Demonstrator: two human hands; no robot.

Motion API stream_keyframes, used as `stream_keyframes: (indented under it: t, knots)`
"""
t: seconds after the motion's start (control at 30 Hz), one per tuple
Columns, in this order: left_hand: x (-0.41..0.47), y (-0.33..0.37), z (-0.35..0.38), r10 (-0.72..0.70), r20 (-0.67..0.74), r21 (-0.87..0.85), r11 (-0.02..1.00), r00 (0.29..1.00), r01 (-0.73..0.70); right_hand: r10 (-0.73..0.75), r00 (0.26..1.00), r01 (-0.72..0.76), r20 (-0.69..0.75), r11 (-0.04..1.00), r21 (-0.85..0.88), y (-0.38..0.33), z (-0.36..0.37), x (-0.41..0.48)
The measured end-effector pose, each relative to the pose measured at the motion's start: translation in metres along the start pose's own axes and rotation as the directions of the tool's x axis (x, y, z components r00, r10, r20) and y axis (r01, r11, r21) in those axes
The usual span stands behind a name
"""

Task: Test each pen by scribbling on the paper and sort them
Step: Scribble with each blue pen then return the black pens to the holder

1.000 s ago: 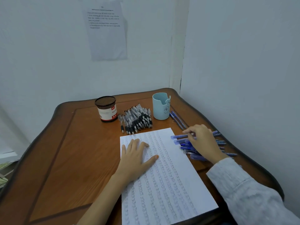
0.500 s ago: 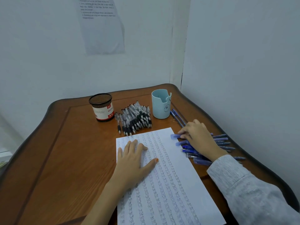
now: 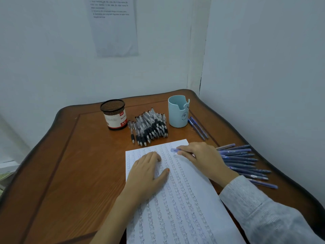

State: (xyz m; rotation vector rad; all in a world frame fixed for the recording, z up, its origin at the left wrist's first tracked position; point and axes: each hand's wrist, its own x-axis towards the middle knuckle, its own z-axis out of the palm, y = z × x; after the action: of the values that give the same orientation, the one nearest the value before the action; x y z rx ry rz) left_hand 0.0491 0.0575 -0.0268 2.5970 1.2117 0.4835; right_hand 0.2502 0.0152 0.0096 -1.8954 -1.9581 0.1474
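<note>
So, a blue pen [image 3: 174, 150] is being pinched in the right grip [image 3: 204, 159]. The fingers are curled round it and only its pale blue end is seen poking out past the fingertips, the rest being hidden under the hand. It's held low over the top right corner of the paper [image 3: 184, 199], though whether it's actually touching the sheet can't be told.

The left grip [image 3: 147, 171] is laid flat on the upper left part of the paper, fingers straight and close together, thumb spread out to the side, so the sheet is just being pressed down. The paper is filled with column after column of small scribbles and is laid lengthwise on the wooden surface [image 3: 70, 173].

Just right of the paper, behind the right wrist, a loose pile of blue pens [image 3: 246, 161] is fanned out, all pointed roughly the same way. A grey sleeve [image 3: 263, 212] is worn on the right arm.

Further back, a bundle of black pens [image 3: 149, 127] is heaped between a dark mesh holder [image 3: 114, 114] with a red-and-white label and a light blue cup [image 3: 177, 111] with a little face drawn on it. Two more blue pens [image 3: 197, 127] are laid side by side just right of the cup. A printed sheet [image 3: 114, 27] is stuck on the wall behind, text too small to be read.
</note>
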Motion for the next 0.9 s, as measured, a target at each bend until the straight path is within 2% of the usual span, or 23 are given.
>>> stream_keyframes:
  t: [0.23,0.33,0.4,0.47,0.5,0.63,0.73,0.8,0.87,0.9]
  knots:
    - [0.000,0.002,0.001,0.011,-0.029,-0.016,1.000,1.000,-0.011,0.036,0.998,-0.033,-0.043,0.996,0.086,-0.002,0.001,-0.004]
    - [0.000,0.008,-0.003,-0.030,-0.115,-0.189,0.982,0.993,0.008,0.053,0.998,-0.049,-0.030,0.992,0.120,-0.004,0.006,-0.005]
    - [0.003,0.013,-0.006,-0.086,-0.135,-0.432,0.902,0.987,0.019,0.065,0.998,-0.065,0.006,0.989,0.134,-0.009,0.008,-0.008]
    - [0.006,0.016,-0.009,-0.133,-0.097,-0.661,0.749,0.986,0.036,0.076,0.996,-0.084,0.044,0.976,0.202,-0.014,0.008,-0.012]
    - [0.006,0.017,-0.010,-0.154,-0.087,-0.724,0.689,0.984,0.044,0.082,0.995,-0.096,0.062,0.960,0.264,-0.016,0.008,-0.014]
    - [0.005,0.018,-0.015,-0.233,-0.079,-0.830,0.554,0.969,0.065,0.070,0.982,-0.147,0.175,0.863,0.483,-0.016,-0.004,-0.017]
    - [0.008,0.010,-0.014,-0.322,-0.123,-0.813,0.575,0.939,0.090,0.068,0.972,-0.179,0.223,0.831,0.526,-0.006,-0.021,-0.017]
    - [0.009,0.005,-0.010,-0.320,-0.146,-0.736,0.668,0.936,0.114,0.107,0.980,-0.191,0.166,0.720,0.667,0.000,-0.031,-0.016]
    - [0.009,0.006,-0.003,-0.248,-0.163,-0.628,0.773,0.955,0.093,0.169,0.979,-0.188,0.116,0.513,0.837,0.005,-0.036,-0.017]
    - [0.009,0.007,0.001,-0.202,-0.171,-0.577,0.814,0.964,0.068,0.197,0.972,-0.194,0.126,0.375,0.906,0.006,-0.037,-0.017]
